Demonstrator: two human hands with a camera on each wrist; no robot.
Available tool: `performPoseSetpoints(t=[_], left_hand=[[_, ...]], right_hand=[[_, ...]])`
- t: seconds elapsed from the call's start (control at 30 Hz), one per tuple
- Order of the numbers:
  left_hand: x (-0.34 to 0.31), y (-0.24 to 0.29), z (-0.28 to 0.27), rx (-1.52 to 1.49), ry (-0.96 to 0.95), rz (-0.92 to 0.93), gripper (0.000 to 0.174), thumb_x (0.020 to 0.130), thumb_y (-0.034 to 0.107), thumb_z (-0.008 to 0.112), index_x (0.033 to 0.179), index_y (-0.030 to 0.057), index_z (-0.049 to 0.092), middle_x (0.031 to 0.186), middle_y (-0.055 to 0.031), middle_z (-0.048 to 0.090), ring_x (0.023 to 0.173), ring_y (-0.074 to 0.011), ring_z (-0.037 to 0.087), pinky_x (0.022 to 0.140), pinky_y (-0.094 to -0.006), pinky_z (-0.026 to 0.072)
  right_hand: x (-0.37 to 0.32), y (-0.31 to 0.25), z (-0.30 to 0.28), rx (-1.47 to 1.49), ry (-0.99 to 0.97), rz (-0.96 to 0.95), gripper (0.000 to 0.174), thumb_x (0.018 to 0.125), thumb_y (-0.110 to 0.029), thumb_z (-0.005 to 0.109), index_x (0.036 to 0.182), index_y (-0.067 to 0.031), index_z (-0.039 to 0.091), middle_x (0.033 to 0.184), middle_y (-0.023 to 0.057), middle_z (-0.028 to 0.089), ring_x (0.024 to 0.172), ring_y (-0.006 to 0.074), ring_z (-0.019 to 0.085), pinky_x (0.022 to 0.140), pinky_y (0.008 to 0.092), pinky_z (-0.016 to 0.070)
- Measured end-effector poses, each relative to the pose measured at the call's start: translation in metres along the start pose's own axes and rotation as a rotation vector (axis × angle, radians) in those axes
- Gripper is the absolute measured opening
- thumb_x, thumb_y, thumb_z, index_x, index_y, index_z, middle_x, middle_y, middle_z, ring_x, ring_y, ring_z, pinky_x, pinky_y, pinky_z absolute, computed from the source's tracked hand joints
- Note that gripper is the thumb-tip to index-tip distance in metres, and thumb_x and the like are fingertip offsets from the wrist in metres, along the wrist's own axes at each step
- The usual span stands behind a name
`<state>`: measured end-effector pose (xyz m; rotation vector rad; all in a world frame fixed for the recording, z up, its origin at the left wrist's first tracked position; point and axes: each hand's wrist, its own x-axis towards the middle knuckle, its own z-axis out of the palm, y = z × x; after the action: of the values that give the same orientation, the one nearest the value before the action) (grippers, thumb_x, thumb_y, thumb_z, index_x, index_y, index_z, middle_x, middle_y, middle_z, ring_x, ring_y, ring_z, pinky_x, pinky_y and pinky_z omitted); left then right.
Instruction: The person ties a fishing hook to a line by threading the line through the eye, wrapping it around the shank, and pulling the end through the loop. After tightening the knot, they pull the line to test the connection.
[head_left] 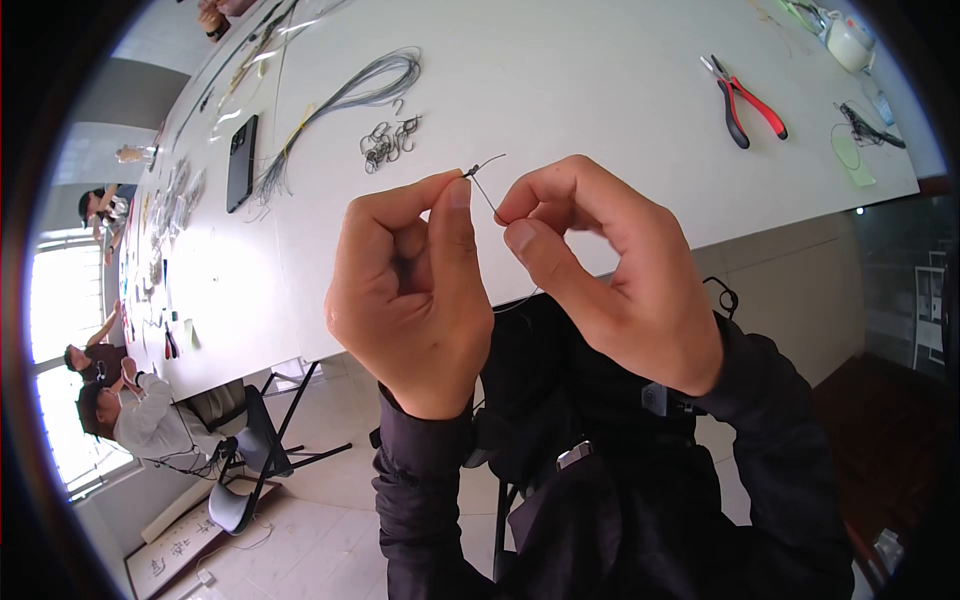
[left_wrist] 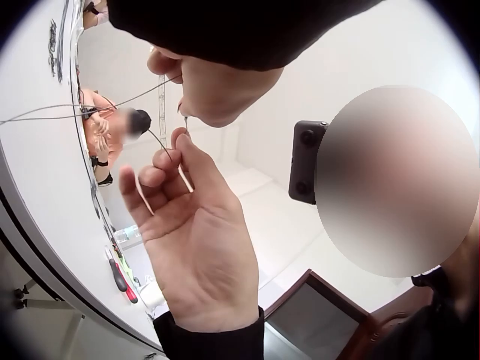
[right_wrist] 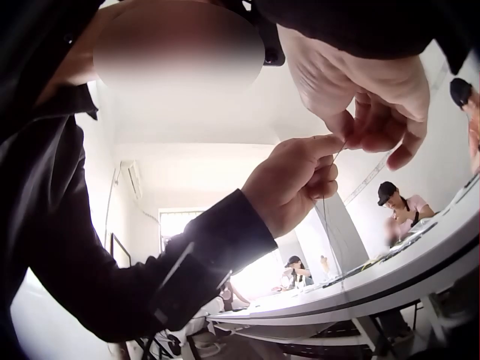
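Note:
In the head view, my left hand point(head_left: 415, 290) pinches a thin grey fishing line between thumb and forefinger, at a small dark knotted part point(head_left: 472, 171) with a short free end sticking up. To its right, my right hand point(head_left: 620, 270) pinches the same fishing line point(head_left: 484, 196), so a short straight stretch runs between the fingertips. A longer length hangs below the hands. The left wrist view shows the left hand point(left_wrist: 225, 90) above and the right hand point(left_wrist: 202, 232) below, palm visible. From the right wrist, the left hand point(right_wrist: 292, 184) and right hand point(right_wrist: 360, 90) meet closely.
On the white table point(head_left: 560, 90) lie a pile of fish hooks point(head_left: 388, 143), a tied bundle of grey line point(head_left: 350, 90), a black phone point(head_left: 242, 163) and red-black pliers point(head_left: 745, 102). Other people sit farther along the table. An empty-seated folding chair point(head_left: 255, 440) stands at left.

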<state>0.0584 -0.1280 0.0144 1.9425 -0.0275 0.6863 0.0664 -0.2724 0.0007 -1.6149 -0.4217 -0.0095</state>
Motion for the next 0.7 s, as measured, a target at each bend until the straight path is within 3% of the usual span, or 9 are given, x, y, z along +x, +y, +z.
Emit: performPoseSetpoints(t=[0.1,0.2,0.3,0.43,0.57,0.7], left_hand=[[0.000,-0.003,-0.002,0.132,-0.052,0.041,0.005,0.089,0.000,0.071,0.090,0.0010,0.066,0.063,0.0030,0.058,0.052,0.0013,0.042,0.050,-0.0167,0.0324],[0.000,-0.005,-0.005,0.220,-0.130,0.098,0.007,0.086,-0.002,0.072,0.089,0.0032,0.067,0.065,0.0015,0.058,0.051,-0.0018,0.044,0.048,-0.0190,0.0330],[-0.002,-0.004,-0.003,0.227,-0.171,0.163,0.010,0.083,-0.003,0.072,0.088,0.0044,0.068,0.067,0.0005,0.058,0.050,-0.0046,0.044,0.047,-0.0219,0.0323],[-0.004,0.001,-0.006,0.253,-0.228,0.195,0.011,0.082,-0.003,0.074,0.087,0.0042,0.068,0.067,0.0002,0.058,0.049,-0.0046,0.043,0.046,-0.0221,0.0316],[-0.005,0.002,-0.004,0.179,-0.226,0.208,0.013,0.080,-0.005,0.075,0.085,0.0042,0.068,0.067,0.0001,0.058,0.048,-0.0044,0.041,0.046,-0.0214,0.0300],[-0.005,-0.003,-0.004,0.124,-0.242,0.298,0.010,0.085,-0.005,0.073,0.090,0.0014,0.068,0.065,0.0054,0.053,0.053,0.0014,0.033,0.050,-0.0169,0.0218]], right_hand=[[0.003,-0.005,-0.005,-0.310,0.048,-0.202,0.007,0.091,-0.005,0.065,0.097,-0.0006,0.062,0.080,0.0025,0.061,0.073,0.0102,0.054,0.069,0.0250,0.0458],[0.011,-0.010,-0.012,-0.390,0.068,-0.308,0.006,0.089,-0.002,0.067,0.094,-0.0003,0.064,0.077,0.0030,0.060,0.070,0.0107,0.053,0.065,0.0252,0.0437],[0.020,-0.010,-0.024,-0.359,0.009,-0.265,0.006,0.090,-0.004,0.067,0.094,0.0001,0.065,0.076,0.0021,0.059,0.069,0.0100,0.051,0.064,0.0249,0.0430],[0.030,-0.014,-0.036,-0.138,-0.112,0.044,0.013,0.094,-0.013,0.067,0.096,0.0004,0.067,0.078,-0.0004,0.061,0.073,0.0064,0.052,0.068,0.0227,0.0439],[0.036,-0.007,-0.043,0.028,-0.191,0.174,0.021,0.095,-0.019,0.068,0.101,0.0014,0.069,0.085,-0.0004,0.064,0.078,0.0056,0.055,0.073,0.0219,0.0455],[0.039,0.000,-0.045,0.126,-0.241,0.222,0.025,0.094,-0.022,0.070,0.102,0.0018,0.070,0.088,0.0025,0.067,0.081,0.0071,0.060,0.076,0.0225,0.0478]])
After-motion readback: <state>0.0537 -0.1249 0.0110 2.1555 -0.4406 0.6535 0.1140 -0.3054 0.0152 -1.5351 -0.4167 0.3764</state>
